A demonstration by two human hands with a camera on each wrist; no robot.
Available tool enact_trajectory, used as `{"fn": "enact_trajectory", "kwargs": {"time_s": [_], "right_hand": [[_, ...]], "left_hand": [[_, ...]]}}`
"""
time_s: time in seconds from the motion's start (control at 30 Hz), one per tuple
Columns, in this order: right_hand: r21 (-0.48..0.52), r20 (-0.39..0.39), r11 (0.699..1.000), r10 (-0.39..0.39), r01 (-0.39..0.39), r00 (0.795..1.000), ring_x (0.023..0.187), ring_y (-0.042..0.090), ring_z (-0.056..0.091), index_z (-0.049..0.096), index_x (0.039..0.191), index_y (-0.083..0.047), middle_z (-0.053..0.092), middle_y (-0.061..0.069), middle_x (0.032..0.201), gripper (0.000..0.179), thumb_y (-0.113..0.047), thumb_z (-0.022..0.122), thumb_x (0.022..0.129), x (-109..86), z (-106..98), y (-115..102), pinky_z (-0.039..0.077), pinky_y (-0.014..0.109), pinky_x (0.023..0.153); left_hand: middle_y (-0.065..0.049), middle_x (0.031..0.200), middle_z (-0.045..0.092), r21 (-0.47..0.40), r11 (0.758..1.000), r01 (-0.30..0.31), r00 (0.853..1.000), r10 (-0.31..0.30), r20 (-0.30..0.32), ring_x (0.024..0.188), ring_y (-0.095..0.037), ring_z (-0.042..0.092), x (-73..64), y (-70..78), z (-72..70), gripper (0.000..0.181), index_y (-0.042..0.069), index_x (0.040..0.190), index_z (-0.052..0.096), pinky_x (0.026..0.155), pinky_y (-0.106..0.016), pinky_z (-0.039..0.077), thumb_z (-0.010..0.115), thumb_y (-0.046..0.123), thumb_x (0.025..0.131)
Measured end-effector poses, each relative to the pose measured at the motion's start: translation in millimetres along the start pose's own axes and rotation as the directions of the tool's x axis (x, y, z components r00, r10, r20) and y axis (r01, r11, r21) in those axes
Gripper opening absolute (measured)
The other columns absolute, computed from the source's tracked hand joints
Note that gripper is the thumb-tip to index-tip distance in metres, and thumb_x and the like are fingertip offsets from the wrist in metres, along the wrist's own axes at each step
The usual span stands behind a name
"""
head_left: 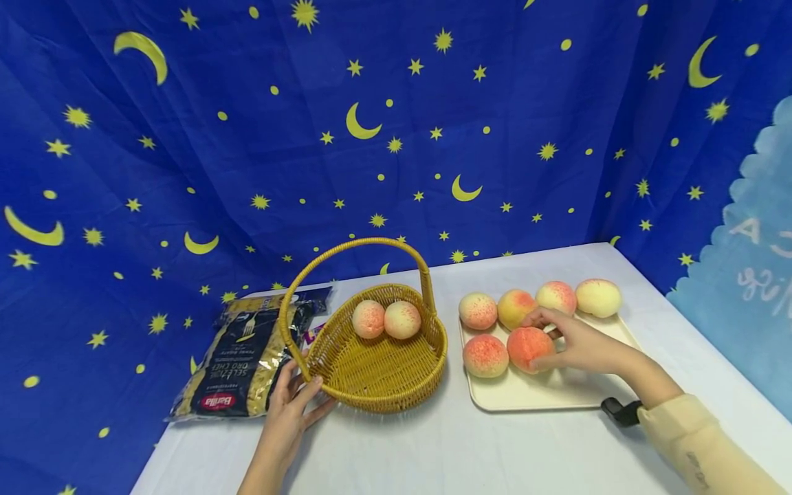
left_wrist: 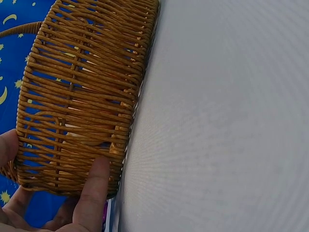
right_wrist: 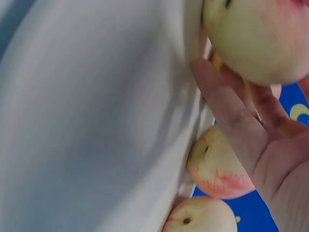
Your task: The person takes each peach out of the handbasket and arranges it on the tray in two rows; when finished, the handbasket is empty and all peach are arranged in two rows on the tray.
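My left hand [head_left: 287,419] grips the left side of a wicker basket [head_left: 396,400] near the foot of its arched handle. In the left wrist view one finger [left_wrist: 94,191] lies against the woven wall [left_wrist: 82,104]. Two pale pink peaches [head_left: 385,320] sit together inside the basket. Over at the cream tray [head_left: 557,399], my right hand [head_left: 581,344] holds a red peach [head_left: 527,348] between thumb and fingers. In the right wrist view that peach [right_wrist: 260,38] hides part of the fingers. Beside it sits another reddish peach [head_left: 485,356], with several more peaches [head_left: 478,311] behind.
Left of the basket lies a dark pasta bag [head_left: 232,361], with a small purple packet [head_left: 313,335] partly hidden by the basket. A black object [head_left: 621,412] shows by the right wrist. Behind the white table [head_left: 433,447] hangs a blue star-and-moon curtain [head_left: 421,158].
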State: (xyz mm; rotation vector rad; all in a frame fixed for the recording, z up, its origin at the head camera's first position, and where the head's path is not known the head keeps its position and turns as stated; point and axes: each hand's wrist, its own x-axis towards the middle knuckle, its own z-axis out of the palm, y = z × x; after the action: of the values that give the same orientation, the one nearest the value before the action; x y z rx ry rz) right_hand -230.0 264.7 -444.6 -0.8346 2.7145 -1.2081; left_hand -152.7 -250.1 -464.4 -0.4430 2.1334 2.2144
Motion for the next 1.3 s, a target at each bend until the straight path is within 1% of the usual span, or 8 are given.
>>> {"fn": "enact_trajectory", "kwargs": {"time_s": [0.13, 0.23, 0.4, 0.53, 0.7, 0.87, 1.13, 1.3], "right_hand": [[0.057, 0.036, 0.998, -0.011, 0.009, 0.999, 0.115, 0.005, 0.06, 0.062, 0.132, -0.013, 0.066, 0.006, 0.131, 0.057, -0.025, 0.092, 0.085, -5.8, -4.2, 3.6, 0.06, 0.025, 0.091], [0.08, 0.059, 0.997, -0.008, 0.004, 0.998, 0.113, 0.006, 0.06, 0.061, 0.134, -0.013, 0.066, 0.008, 0.131, 0.058, -0.023, 0.092, 0.085, -8.2, -4.5, 4.7, 0.061, 0.025, 0.089], [0.088, 0.042, 0.996, 0.0, -0.004, 0.999, 0.115, 0.012, 0.063, 0.061, 0.134, -0.012, 0.065, 0.012, 0.133, 0.062, -0.025, 0.094, 0.083, -7.9, 0.5, 6.2, 0.064, 0.026, 0.09], [0.103, 0.026, 0.994, 0.036, -0.038, 0.999, 0.116, 0.021, 0.065, 0.057, 0.136, -0.008, 0.064, 0.016, 0.135, 0.07, -0.025, 0.096, 0.081, -6.5, 6.1, 8.0, 0.065, 0.024, 0.09], [0.12, 0.041, 0.99, 0.071, -0.076, 0.997, 0.123, 0.033, 0.062, 0.05, 0.14, -0.007, 0.062, 0.02, 0.135, 0.079, -0.024, 0.097, 0.079, -6.3, 8.9, 7.9, 0.065, 0.022, 0.09], [0.123, 0.067, 0.989, 0.073, -0.081, 0.995, 0.123, 0.034, 0.062, 0.044, 0.146, -0.007, 0.059, 0.023, 0.138, 0.087, -0.024, 0.097, 0.079, -8.7, 7.7, 5.0, 0.065, 0.021, 0.09], [0.145, 0.076, 0.988, 0.043, -0.054, 0.996, 0.119, 0.031, 0.064, 0.045, 0.15, -0.002, 0.059, 0.024, 0.138, 0.085, -0.023, 0.094, 0.084, -12.1, -1.6, -1.3, 0.067, 0.026, 0.09], [0.123, 0.034, 0.992, 0.006, -0.01, 0.999, 0.118, 0.038, 0.066, 0.045, 0.148, 0.001, 0.061, 0.026, 0.136, 0.076, -0.02, 0.089, 0.09, -10.1, -10.2, -7.9, 0.068, 0.036, 0.091]], "left_hand": [[-0.017, 0.167, 0.032, 0.0, 1.0, -0.005, 1.0, 0.005, 0.003, 0.141, -0.031, 0.052, 1.3, 0.0, 0.3, 0.068, 0.031, 0.166, 0.029, 0.106, -0.051, 0.065, 0.064, 0.019, 0.109], [-0.017, 0.167, 0.033, 0.0, 1.0, -0.008, 1.0, 0.008, 0.003, 0.14, -0.03, 0.053, 2.0, -0.5, 0.0, 0.068, 0.031, 0.166, 0.029, 0.106, -0.051, 0.065, 0.064, 0.019, 0.109], [-0.017, 0.167, 0.032, 0.003, 1.0, -0.009, 1.0, 0.009, 0.0, 0.142, -0.031, 0.051, 2.5, -0.8, -0.3, 0.068, 0.031, 0.166, 0.029, 0.106, -0.051, 0.065, 0.063, 0.018, 0.109], [-0.017, 0.168, 0.032, 0.003, 1.0, -0.008, 1.0, 0.008, -0.001, 0.145, -0.033, 0.049, 2.3, -0.7, -0.5, 0.068, 0.031, 0.166, 0.029, 0.106, -0.051, 0.064, 0.063, 0.019, 0.109], [-0.017, 0.166, 0.033, -0.004, 1.0, -0.005, 1.0, 0.005, -0.007, 0.142, -0.031, 0.05, 0.6, -0.6, -0.3, 0.066, 0.029, 0.166, 0.029, 0.106, -0.052, 0.064, 0.062, 0.015, 0.11], [-0.018, 0.166, 0.034, 0.003, 1.0, -0.007, 1.0, 0.007, -0.01, 0.14, -0.03, 0.053, 0.5, -0.6, 1.2, 0.067, 0.029, 0.166, 0.03, 0.106, -0.052, 0.064, 0.063, 0.015, 0.109], [-0.018, 0.167, 0.034, 0.007, 1.0, -0.021, 1.0, 0.021, -0.013, 0.137, -0.029, 0.055, 0.2, -0.6, 2.1, 0.067, 0.029, 0.166, 0.03, 0.105, -0.052, 0.065, 0.063, 0.015, 0.109], [-0.019, 0.167, 0.033, 0.004, 1.0, -0.02, 1.0, 0.02, -0.013, 0.135, -0.027, 0.057, -0.7, -0.5, 1.7, 0.068, 0.029, 0.166, 0.029, 0.105, -0.052, 0.065, 0.063, 0.015, 0.109]]}}
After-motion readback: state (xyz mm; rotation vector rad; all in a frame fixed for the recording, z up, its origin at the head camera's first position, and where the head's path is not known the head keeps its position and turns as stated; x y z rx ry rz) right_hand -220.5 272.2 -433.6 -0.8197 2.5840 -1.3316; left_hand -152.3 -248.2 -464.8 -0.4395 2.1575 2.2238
